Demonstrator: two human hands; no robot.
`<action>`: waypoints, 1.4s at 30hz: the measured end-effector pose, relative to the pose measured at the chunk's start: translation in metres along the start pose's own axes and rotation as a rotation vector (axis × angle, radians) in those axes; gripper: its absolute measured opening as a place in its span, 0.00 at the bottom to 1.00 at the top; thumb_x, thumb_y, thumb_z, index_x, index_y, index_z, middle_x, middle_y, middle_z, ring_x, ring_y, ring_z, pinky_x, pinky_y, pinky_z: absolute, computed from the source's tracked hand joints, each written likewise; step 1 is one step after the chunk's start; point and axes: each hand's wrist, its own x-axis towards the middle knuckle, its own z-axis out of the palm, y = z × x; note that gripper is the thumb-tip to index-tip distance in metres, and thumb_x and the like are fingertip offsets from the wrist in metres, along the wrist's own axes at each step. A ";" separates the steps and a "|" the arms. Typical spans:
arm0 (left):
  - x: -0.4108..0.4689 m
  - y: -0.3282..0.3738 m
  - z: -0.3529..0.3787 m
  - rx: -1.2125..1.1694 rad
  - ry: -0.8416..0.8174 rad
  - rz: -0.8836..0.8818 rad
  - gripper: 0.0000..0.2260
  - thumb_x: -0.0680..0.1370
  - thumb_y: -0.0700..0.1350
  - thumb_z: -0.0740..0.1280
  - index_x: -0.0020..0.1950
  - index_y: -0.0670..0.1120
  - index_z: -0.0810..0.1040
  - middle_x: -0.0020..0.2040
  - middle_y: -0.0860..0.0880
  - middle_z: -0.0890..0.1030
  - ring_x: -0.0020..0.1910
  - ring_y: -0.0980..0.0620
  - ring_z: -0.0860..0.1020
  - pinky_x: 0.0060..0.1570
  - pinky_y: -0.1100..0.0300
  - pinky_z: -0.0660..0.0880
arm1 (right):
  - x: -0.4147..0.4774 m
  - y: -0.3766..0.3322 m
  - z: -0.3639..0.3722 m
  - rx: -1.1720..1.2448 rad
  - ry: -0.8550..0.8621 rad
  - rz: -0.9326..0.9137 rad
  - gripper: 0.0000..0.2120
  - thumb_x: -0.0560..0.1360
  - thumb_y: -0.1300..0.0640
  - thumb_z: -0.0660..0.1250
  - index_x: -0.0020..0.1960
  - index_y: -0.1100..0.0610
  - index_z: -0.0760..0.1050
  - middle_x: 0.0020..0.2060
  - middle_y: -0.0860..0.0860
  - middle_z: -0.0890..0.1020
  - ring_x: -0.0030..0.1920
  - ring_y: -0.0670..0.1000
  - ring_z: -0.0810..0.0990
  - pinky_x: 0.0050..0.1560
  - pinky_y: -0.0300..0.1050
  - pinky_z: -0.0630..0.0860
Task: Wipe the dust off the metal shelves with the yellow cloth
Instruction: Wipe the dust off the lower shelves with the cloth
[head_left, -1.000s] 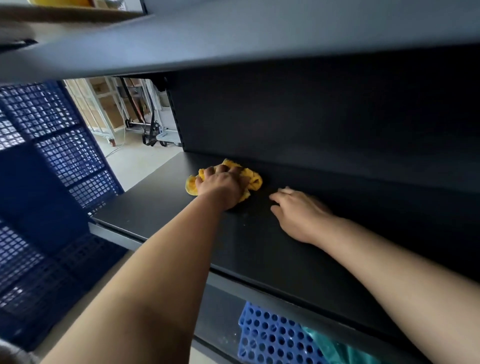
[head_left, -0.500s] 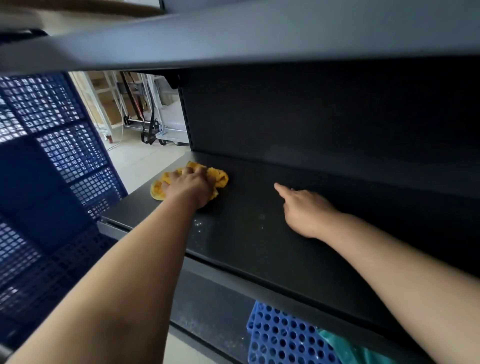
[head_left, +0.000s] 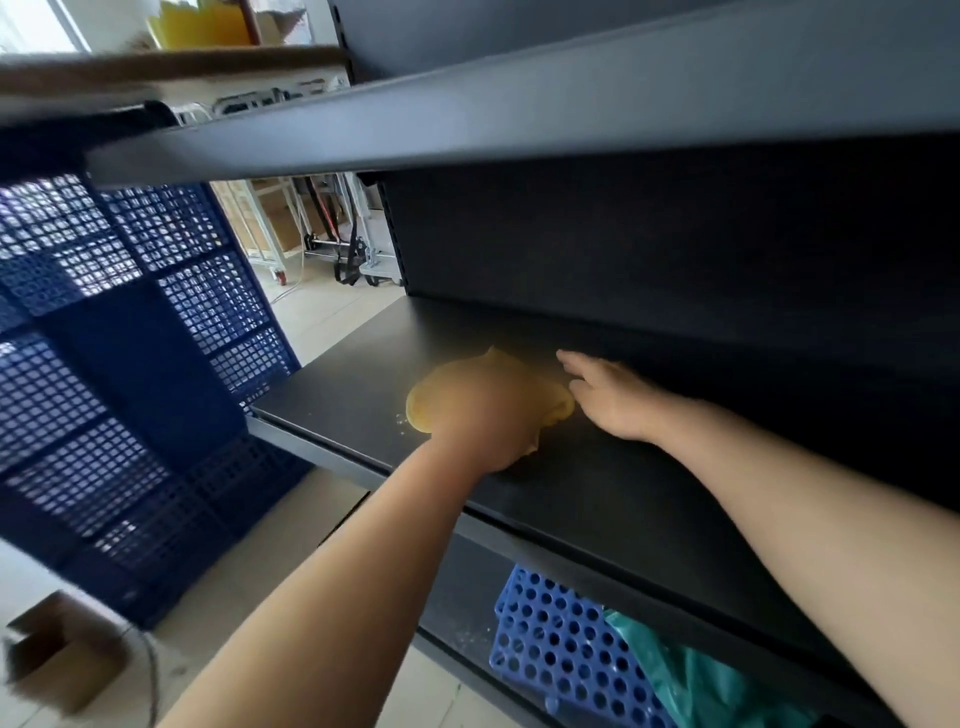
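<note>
The left hand (head_left: 485, 423) bears down on the crumpled yellow cloth (head_left: 428, 408), too smeared by motion to tell whether its fingers curl round it. The right hand (head_left: 610, 400), just right of the cloth, lies with fingers straight and apart. Under the cloth is the flat black metal shelf (head_left: 623, 512), with pale dust specks (head_left: 401, 421) just left of the cloth, so this board looks partly wiped. The lower shelf (head_left: 457, 603) below the cloth, also speckled, seems still to do.

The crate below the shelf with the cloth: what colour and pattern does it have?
The perforated crate is blue, with rows of round holes; the head view shows it.
</note>
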 end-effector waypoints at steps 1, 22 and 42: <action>-0.007 0.001 0.002 0.008 0.009 0.012 0.27 0.80 0.64 0.49 0.78 0.58 0.52 0.78 0.50 0.56 0.76 0.39 0.51 0.71 0.38 0.52 | -0.004 -0.001 0.001 -0.023 0.021 -0.015 0.23 0.83 0.58 0.51 0.77 0.52 0.57 0.76 0.52 0.62 0.75 0.53 0.61 0.74 0.47 0.59; 0.020 -0.146 -0.015 -0.085 0.051 -0.367 0.25 0.80 0.63 0.50 0.76 0.56 0.58 0.77 0.47 0.59 0.75 0.37 0.54 0.69 0.36 0.56 | -0.010 -0.055 0.032 -0.516 -0.128 -0.052 0.20 0.83 0.53 0.48 0.72 0.56 0.65 0.74 0.57 0.64 0.73 0.60 0.62 0.71 0.59 0.63; -0.033 -0.072 0.000 -0.011 0.084 -0.271 0.25 0.80 0.63 0.50 0.75 0.55 0.59 0.75 0.47 0.62 0.73 0.36 0.57 0.68 0.39 0.61 | -0.037 -0.008 0.013 -0.095 -0.022 -0.143 0.21 0.82 0.59 0.53 0.74 0.51 0.65 0.74 0.51 0.66 0.74 0.50 0.64 0.73 0.44 0.61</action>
